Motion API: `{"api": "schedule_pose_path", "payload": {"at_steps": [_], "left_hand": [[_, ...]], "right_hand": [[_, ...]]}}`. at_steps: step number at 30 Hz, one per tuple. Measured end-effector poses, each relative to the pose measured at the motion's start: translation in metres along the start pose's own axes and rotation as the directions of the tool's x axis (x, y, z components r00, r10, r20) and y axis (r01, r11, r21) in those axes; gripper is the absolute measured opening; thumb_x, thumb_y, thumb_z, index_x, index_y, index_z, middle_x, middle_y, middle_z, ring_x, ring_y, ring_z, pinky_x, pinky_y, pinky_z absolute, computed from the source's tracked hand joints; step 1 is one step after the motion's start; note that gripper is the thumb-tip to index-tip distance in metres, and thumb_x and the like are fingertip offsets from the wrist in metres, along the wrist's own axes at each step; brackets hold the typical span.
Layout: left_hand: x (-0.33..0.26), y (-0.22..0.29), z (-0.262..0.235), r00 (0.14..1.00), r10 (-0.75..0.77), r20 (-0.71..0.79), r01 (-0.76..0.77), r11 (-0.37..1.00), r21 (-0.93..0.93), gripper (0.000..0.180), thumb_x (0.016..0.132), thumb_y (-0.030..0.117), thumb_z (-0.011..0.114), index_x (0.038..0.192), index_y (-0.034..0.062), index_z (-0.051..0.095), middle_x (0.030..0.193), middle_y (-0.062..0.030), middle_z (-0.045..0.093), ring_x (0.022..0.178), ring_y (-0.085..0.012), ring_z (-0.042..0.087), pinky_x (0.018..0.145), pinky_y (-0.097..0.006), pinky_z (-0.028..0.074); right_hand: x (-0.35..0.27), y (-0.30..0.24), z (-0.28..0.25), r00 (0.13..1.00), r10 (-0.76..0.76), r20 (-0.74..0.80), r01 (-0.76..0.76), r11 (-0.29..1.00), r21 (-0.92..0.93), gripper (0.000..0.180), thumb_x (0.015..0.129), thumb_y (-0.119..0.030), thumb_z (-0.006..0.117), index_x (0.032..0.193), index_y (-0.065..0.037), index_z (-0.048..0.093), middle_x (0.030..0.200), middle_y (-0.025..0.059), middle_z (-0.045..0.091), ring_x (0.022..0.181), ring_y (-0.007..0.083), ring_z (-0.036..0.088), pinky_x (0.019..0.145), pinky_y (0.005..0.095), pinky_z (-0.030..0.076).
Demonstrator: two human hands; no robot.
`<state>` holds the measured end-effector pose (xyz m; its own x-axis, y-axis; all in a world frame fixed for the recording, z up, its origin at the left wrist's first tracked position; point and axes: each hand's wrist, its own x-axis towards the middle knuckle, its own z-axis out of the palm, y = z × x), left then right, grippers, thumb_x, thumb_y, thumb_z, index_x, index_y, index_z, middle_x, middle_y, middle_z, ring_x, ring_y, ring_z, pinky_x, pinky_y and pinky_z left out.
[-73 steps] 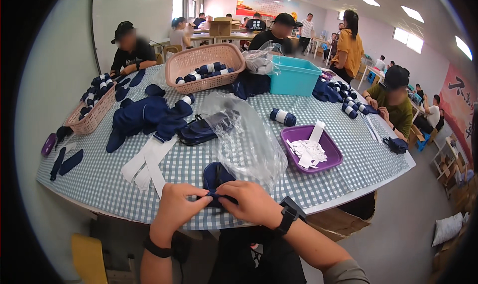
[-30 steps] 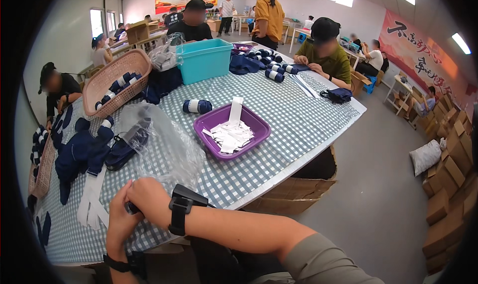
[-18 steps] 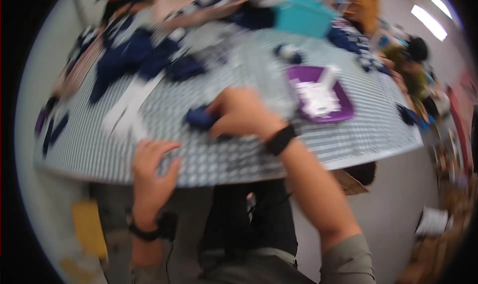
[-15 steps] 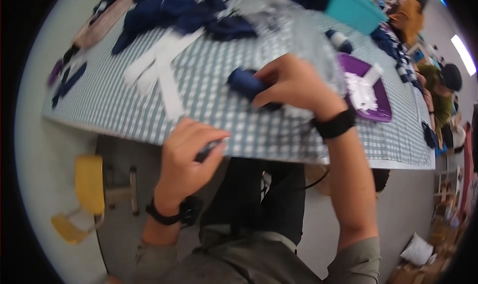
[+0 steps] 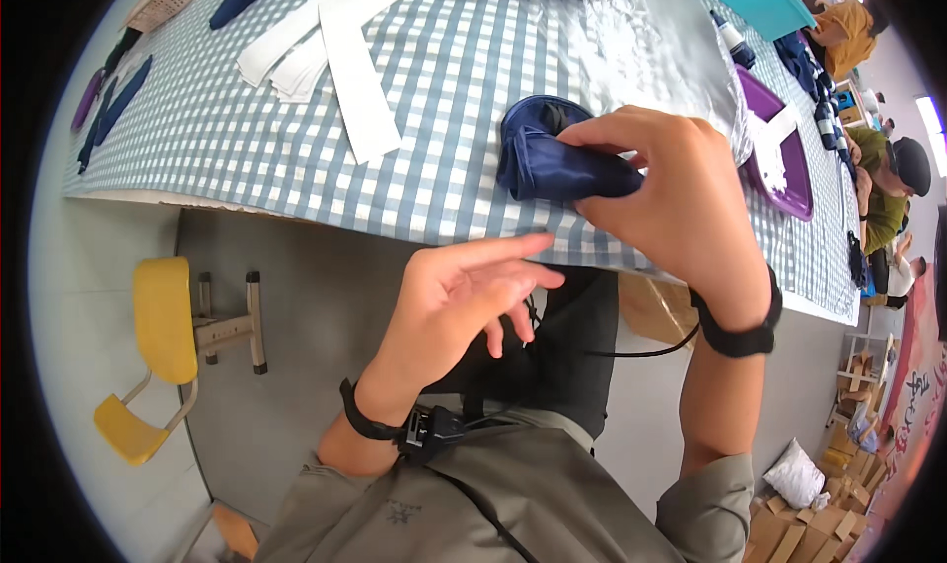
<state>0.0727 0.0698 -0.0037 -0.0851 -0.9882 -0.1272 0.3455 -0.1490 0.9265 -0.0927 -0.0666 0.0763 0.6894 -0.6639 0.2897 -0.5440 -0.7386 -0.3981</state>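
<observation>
A rolled piece of shiny navy fabric (image 5: 577, 168) is gripped between the thumb and fingers of my right hand (image 5: 681, 183), close to the table's front edge. Its left end shows a round, folded opening; my fingers cover part of the far end. Just off the edge, below and left of the roll, my left hand (image 5: 459, 301) is open with fingers stretched toward it and nothing in them. White paper strips (image 5: 355, 84) lie fanned out on the checked tablecloth (image 5: 444, 99). Clear plastic wrapping (image 5: 661, 50) lies beyond the roll.
A purple tray (image 5: 801, 196) with white pieces stands at the right, near a teal bin (image 5: 758, 5). Another dark blue roll with a white band (image 5: 735, 42) lies between them. People sit farther right. A yellow chair (image 5: 166, 321) stands below left.
My right hand has moved right and nearer with the navy roll. My left hand has shifted right and its curled fingers have opened; the dark thing seen between them is gone.
</observation>
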Motion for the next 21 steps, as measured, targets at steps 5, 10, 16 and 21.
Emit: {"api": "schedule_pose_path", "payload": {"at_steps": [5, 10, 16, 21], "left_hand": [[0.005, 0.0, 0.0, 0.989, -0.106, 0.103, 0.125, 0.972, -0.201, 0.067, 0.091, 0.035, 0.056, 0.132, -0.0171, 0.05, 0.119, -0.0323, 0.065, 0.086, -0.0356, 0.074, 0.059, -0.036, 0.063], [-0.013, -0.005, 0.008, 0.934, -0.324, 0.147, 0.356, 0.866, -0.352, 0.049, 0.092, 0.028, 0.069, 0.12, -0.0109, 0.058, 0.111, -0.0193, 0.068, 0.092, -0.0295, 0.073, 0.07, -0.035, 0.063], [-0.023, -0.058, 0.018, 0.85, -0.491, 0.191, 0.526, 0.766, -0.369, 0.037, 0.099, 0.019, 0.061, 0.123, -0.0086, 0.055, 0.11, -0.0195, 0.067, 0.092, -0.0319, 0.072, 0.077, -0.041, 0.064], [-0.042, -0.082, 0.017, 0.878, -0.462, 0.125, 0.466, 0.766, -0.442, 0.033, 0.096, 0.011, 0.065, 0.122, -0.0088, 0.058, 0.112, -0.0166, 0.067, 0.097, -0.0279, 0.071, 0.085, -0.041, 0.061]], "right_hand": [[-0.037, -0.028, -0.001, 0.998, 0.063, 0.024, -0.06, 0.99, -0.125, 0.039, 0.06, 0.0, 0.071, 0.098, -0.008, 0.074, 0.09, 0.0104, 0.071, 0.079, 0.0289, 0.068, 0.069, 0.0334, 0.054], [-0.081, -0.046, 0.007, 0.994, -0.097, -0.049, 0.089, 0.986, -0.138, 0.032, 0.069, -0.006, 0.068, 0.101, -0.006, 0.069, 0.095, 0.0029, 0.068, 0.071, 0.0176, 0.063, 0.06, 0.0285, 0.05], [-0.137, -0.046, 0.027, 0.998, -0.059, -0.032, 0.055, 0.992, -0.111, 0.034, 0.067, 0.001, 0.071, 0.099, -0.009, 0.074, 0.099, 0.0019, 0.071, 0.073, 0.0186, 0.063, 0.064, 0.0301, 0.051], [-0.163, -0.057, 0.034, 0.996, -0.05, -0.07, 0.05, 0.999, 0.001, 0.023, 0.078, -0.006, 0.076, 0.1, -0.001, 0.071, 0.1, 0.0104, 0.069, 0.086, 0.0283, 0.065, 0.074, 0.0369, 0.054]]}}
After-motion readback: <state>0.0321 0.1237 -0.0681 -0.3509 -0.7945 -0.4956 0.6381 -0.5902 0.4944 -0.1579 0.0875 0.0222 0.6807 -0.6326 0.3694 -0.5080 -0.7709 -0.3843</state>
